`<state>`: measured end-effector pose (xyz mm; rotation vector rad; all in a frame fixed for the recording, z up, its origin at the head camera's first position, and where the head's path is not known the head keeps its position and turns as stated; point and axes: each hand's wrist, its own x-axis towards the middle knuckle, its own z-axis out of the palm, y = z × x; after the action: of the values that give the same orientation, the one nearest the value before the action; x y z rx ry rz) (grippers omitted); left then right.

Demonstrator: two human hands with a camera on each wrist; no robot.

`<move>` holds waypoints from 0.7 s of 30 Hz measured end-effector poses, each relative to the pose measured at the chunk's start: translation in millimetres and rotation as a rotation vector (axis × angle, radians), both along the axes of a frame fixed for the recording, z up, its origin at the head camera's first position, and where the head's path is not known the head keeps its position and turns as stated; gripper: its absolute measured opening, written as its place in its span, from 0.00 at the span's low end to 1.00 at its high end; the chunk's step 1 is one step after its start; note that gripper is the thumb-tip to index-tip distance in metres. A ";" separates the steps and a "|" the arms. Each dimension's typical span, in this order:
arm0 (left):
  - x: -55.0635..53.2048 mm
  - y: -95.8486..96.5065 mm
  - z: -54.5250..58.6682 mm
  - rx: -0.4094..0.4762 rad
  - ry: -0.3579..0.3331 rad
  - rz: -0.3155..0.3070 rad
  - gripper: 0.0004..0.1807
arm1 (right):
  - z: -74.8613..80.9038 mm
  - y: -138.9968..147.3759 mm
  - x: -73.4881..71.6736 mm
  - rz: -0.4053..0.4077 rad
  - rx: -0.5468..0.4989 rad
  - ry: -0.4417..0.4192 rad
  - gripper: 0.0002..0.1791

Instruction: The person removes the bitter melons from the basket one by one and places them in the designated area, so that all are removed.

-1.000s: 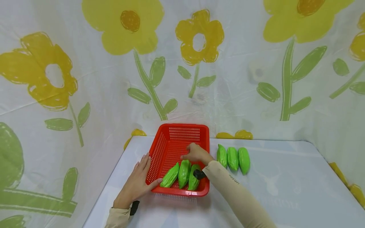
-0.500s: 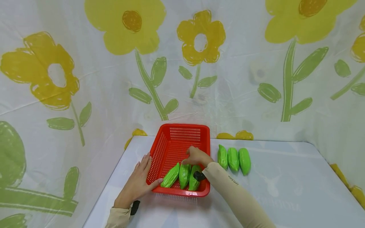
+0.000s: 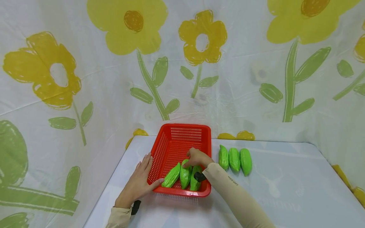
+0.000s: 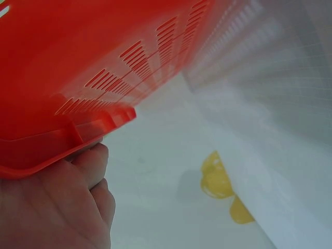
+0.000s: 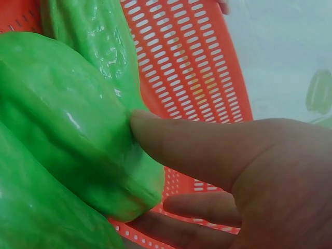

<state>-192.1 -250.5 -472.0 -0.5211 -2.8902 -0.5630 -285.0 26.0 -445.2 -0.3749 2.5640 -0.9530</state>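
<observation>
In the head view a red plastic basket [image 3: 168, 190] holds three glossy green bitter melons at its near end. My right hand [image 3: 198, 157] reaches in from the right and grips the far end of the middle bitter melon [image 3: 185, 177]. The right wrist view shows the thumb [image 5: 181, 142] against its side and the fingers by its lower end. Beside it lie the left bitter melon [image 3: 171, 176] and the right bitter melon [image 3: 195, 183], the latter partly behind the wrist strap. My left hand [image 3: 138, 180] rests along the basket's left rim, fingers straight, thumb at the near corner.
Three more bitter melons [image 3: 234, 160] lie side by side on the pale table [image 3: 285, 177], right of the basket. A white curtain [image 3: 236, 95] with printed yellow flowers hangs behind and along the sides. The table's far edge runs just behind the basket.
My right hand has come down and slightly nearer, from above the basket floor onto the middle bitter melon's far end. The left hand keeps its place on the rim.
</observation>
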 end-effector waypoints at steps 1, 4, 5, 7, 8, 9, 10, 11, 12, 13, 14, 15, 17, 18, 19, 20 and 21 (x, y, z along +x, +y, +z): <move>0.0 0.1 0.1 0.000 0.000 0.001 0.58 | -0.5 0.0 -0.3 0.003 0.002 0.002 0.34; -0.1 0.1 -0.3 0.004 -0.001 0.001 0.58 | -2.0 0.1 -0.9 0.016 0.001 -0.003 0.34; -0.1 0.0 -0.4 0.004 0.000 0.000 0.58 | -2.4 0.1 -0.9 0.020 0.000 -0.002 0.34; -0.2 -0.1 -0.6 0.004 0.003 -0.001 0.57 | -2.7 0.0 -0.8 0.024 -0.005 -0.003 0.34; -0.2 -0.1 -0.6 0.005 0.005 -0.002 0.57 | -2.7 0.0 -0.6 0.024 -0.010 -0.005 0.34; -0.2 -0.2 -0.6 0.005 0.006 -0.002 0.57 | -2.6 0.1 -0.3 0.022 -0.016 -0.008 0.35; -0.2 -0.2 -0.6 0.005 0.006 -0.002 0.57 | -2.5 0.1 -0.1 0.021 -0.020 -0.009 0.35; -0.2 -0.1 -0.7 0.005 0.004 -0.001 0.57 | -2.5 0.1 0.1 0.019 -0.025 -0.011 0.35; -0.2 -0.1 -0.7 0.005 0.004 -0.001 0.57 | -2.3 0.1 0.2 0.020 -0.028 -0.010 0.35; -0.2 -0.1 -0.6 0.005 0.003 -0.001 0.57 | -2.3 0.3 0.4 0.017 -0.034 -0.015 0.35; -0.3 -0.1 -0.6 0.006 0.003 -0.001 0.57 | -2.2 0.3 0.4 0.018 -0.037 -0.017 0.35; -0.3 0.0 -0.5 0.007 0.004 -0.001 0.57 | -2.0 0.4 0.4 0.019 -0.038 -0.017 0.35; -0.2 0.1 -0.4 0.008 0.007 -0.003 0.57 | -2.0 0.4 0.3 0.020 -0.040 -0.019 0.35; -0.1 0.1 -0.5 0.010 0.009 -0.003 0.57 | -2.3 0.4 0.2 0.020 -0.039 -0.020 0.35; 0.0 0.1 -0.6 0.011 0.011 -0.004 0.57 | -2.5 0.5 0.2 0.017 -0.042 -0.025 0.35; 0.1 0.2 -0.7 0.011 0.014 -0.004 0.57 | -2.9 0.6 0.0 0.015 -0.042 -0.028 0.35; 0.3 0.3 -0.8 0.012 0.015 -0.004 0.57 | -3.5 0.6 -0.2 0.010 -0.046 -0.032 0.36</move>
<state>-191.9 -250.2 -472.8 -0.5271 -2.8705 -0.5735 -285.3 26.6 -448.7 -0.3818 2.5124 -1.0080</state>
